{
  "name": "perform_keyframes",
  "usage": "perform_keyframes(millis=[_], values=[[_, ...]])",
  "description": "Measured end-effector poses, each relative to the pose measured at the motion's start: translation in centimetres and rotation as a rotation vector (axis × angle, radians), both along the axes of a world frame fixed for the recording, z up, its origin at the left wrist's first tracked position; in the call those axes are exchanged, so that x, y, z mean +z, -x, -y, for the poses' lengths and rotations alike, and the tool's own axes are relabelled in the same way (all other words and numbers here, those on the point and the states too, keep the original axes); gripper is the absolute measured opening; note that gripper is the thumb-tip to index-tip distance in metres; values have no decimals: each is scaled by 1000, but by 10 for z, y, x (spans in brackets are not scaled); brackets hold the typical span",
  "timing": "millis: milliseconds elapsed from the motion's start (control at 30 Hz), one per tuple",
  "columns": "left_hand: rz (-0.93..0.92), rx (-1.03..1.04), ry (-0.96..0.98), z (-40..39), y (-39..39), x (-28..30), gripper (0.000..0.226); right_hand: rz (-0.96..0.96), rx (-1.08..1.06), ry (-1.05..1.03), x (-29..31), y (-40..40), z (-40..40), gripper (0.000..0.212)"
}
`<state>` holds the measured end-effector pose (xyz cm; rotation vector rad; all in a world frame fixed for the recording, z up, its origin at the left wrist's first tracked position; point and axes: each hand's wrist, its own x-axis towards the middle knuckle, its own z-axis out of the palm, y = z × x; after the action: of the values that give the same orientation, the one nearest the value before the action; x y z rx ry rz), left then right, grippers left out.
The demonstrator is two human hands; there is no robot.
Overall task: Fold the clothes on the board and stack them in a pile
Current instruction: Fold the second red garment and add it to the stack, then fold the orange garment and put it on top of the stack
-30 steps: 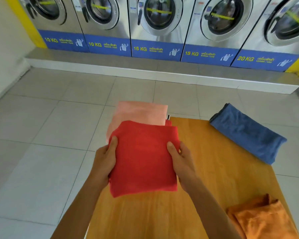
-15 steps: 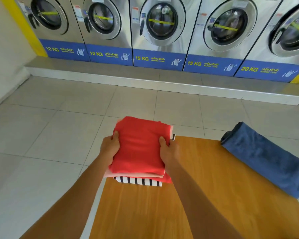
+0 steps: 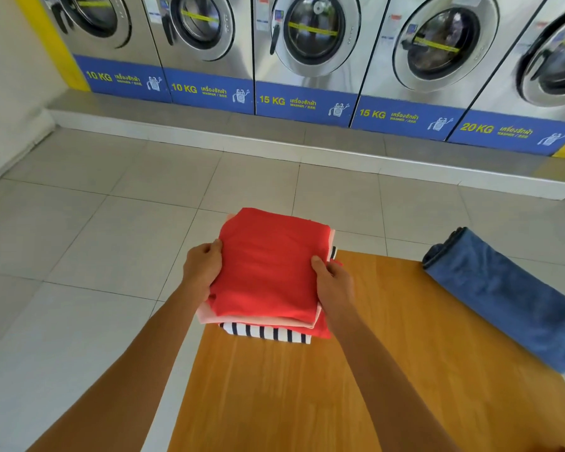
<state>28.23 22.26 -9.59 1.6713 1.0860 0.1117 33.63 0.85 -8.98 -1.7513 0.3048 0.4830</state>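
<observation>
A folded red garment (image 3: 268, 269) lies on top of a pile at the far left corner of the wooden board (image 3: 356, 380). Under it I see a pink garment (image 3: 209, 316), another red layer and a navy-and-white striped one (image 3: 268, 332). My left hand (image 3: 203, 272) grips the red garment's left edge. My right hand (image 3: 335, 282) holds its right edge, thumb on top. Both hands press against the sides of the pile.
A rolled blue garment (image 3: 503, 295) lies at the board's right edge, partly overhanging it. Grey floor tiles (image 3: 95, 256) surround the board. A row of steel washing machines (image 3: 310, 53) stands on a raised step along the far wall.
The red garment went from held above the board onto the pile, covering the pink one. My view has shifted, so the orange garment at lower right is out of sight.
</observation>
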Motion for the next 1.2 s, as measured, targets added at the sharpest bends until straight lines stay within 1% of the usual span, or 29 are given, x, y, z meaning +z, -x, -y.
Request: perform_keyframes(millis=[67, 200, 267, 300, 367, 400, 433, 467, 533, 567, 633, 733, 867, 933, 1100, 1200], values=[[20, -32, -106, 0, 13, 1, 38, -7, -37, -9, 2, 11, 10, 19], [75, -12, -211, 13, 52, 12, 30, -68, -147, -125, 10, 41, 41, 11], [77, 28, -237, 25, 77, 15, 20, -84, -158, -141, 14, 60, 56, 11], [70, 50, -249, 33, 90, 15, 23, -93, -161, -140, 13, 69, 63, 11], [74, 115, -242, 53, 115, 17, 38, -112, -173, -150, 14, 89, 76, 13], [96, 153, -236, 64, 126, 20, 40, -123, -177, -159, 13, 98, 80, 13], [118, 170, -219, 76, 136, 21, 38, -134, -181, -167, 14, 108, 85, 13], [137, 162, -190, 88, 145, 23, 31, -143, -185, -174, 16, 117, 91, 14], [148, 94, -124, 114, 161, 21, 13, -155, -180, -189, 21, 137, 100, 15], [147, 52, -96, 126, 166, 19, 13, -158, -174, -195, 23, 146, 106, 15], [141, -42, -45, 150, 174, 16, 20, -164, -166, -202, 28, 162, 119, 15], [138, -211, 37, 185, 178, 17, 23, -160, -174, -201, 32, 181, 145, 16], [128, -397, 147, 227, 179, 16, 13, -170, -213, -203, 35, 200, 188, 17], [108, -471, 162, 248, 179, 18, 15, -184, -239, -201, 35, 208, 213, 16], [14, -620, 163, 302, 179, 16, 22, -211, -351, -229, 26, 230, 287, 14], [-96, -729, 221, 344, 180, 9, 21, -222, -407, -229, 23, 235, 335, 12]])
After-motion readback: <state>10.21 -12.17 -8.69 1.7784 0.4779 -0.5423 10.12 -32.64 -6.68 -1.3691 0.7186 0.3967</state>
